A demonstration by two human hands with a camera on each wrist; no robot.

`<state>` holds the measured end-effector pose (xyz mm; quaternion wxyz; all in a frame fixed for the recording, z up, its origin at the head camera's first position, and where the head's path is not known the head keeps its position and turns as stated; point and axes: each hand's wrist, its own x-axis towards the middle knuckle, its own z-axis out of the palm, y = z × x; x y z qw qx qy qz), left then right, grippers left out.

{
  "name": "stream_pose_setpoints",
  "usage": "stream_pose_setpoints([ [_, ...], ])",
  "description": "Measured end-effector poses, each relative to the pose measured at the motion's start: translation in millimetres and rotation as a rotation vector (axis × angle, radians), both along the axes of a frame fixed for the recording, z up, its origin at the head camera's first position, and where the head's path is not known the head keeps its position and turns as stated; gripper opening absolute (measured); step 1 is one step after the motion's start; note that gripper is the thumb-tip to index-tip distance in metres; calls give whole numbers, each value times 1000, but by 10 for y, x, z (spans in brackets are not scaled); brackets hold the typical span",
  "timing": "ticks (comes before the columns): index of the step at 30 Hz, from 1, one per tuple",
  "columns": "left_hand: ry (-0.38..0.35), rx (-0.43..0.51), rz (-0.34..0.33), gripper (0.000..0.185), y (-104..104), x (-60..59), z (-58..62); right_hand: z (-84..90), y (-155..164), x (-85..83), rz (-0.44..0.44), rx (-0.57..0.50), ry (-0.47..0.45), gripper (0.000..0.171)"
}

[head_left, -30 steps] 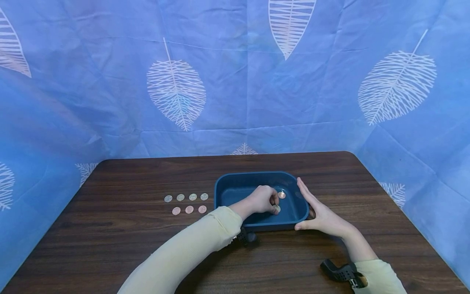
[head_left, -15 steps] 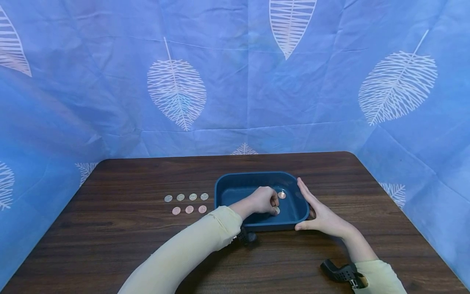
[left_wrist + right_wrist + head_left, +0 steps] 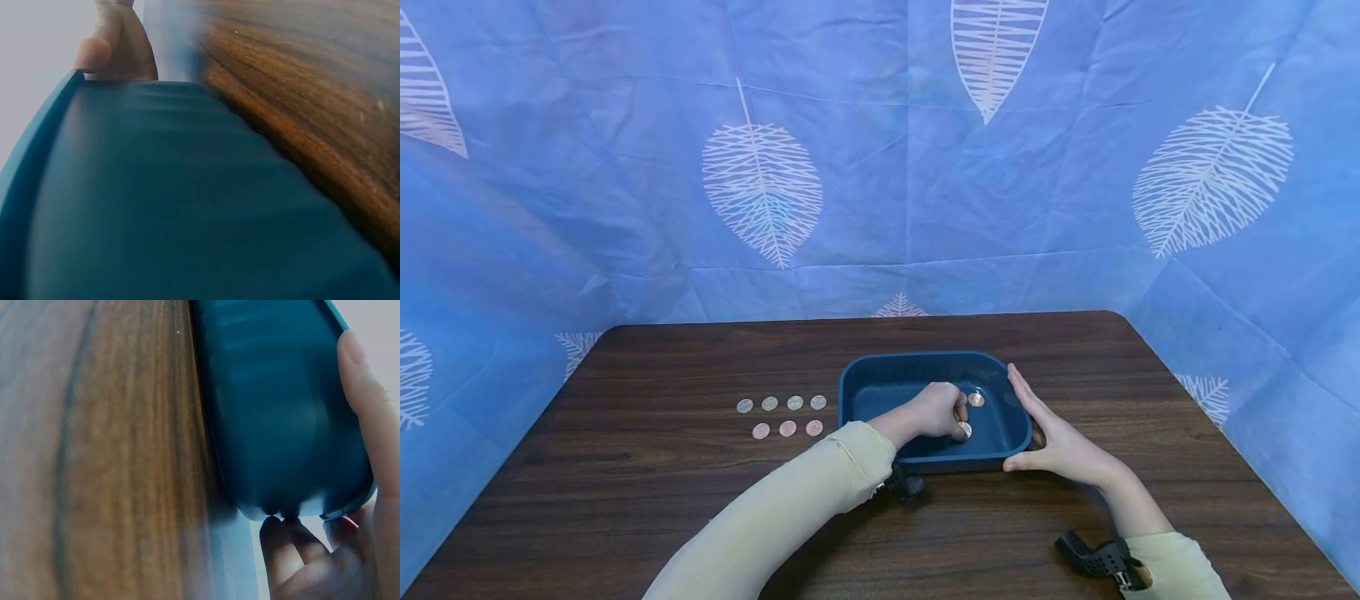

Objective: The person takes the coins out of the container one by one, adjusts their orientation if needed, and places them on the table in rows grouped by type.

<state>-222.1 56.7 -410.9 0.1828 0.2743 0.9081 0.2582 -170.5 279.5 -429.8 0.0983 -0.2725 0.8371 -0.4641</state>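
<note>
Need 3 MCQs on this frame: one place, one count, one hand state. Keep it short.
1. Where does the left hand work?
A. inside the bin
B. on the coin rows
C. off the table

2. How many coins lie in the two rows on the table?
A. four
B. seven
C. ten

3. How is the right hand?
A. a fist on the table
B. fingers straight against the bin's right side
C. pinching a coin

Answers:
1 A: the head view shows the left hand down in the blue bin, fingers pinching a coin, with a copper coin lying beside it.
2 B: four silver coins in the far row, three copper ones in the near row.
3 B: the palm and straight fingers lie along the bin's outer wall, thumb at its near corner.
</note>
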Motion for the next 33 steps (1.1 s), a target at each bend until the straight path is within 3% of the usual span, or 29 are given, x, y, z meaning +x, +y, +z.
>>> stream_pose_setpoints([
  [11,28,119,-20,13,-67,-19,-2,17,-13,-19,7,9,14,114],
  [17,-42,162,-15,6,-94,-34,22,30,-17,-32,9,10,17,114],
  [22,-76,262,32,4,-112,20,102,11,-2,-19,17,1,13,113],
  [27,-78,336,30,5,-162,98,201,-19,17,-2,29,-18,0,113],
  [33,-123,439,75,9,-394,150,312,-5,5,-7,22,-24,-10,113],
])
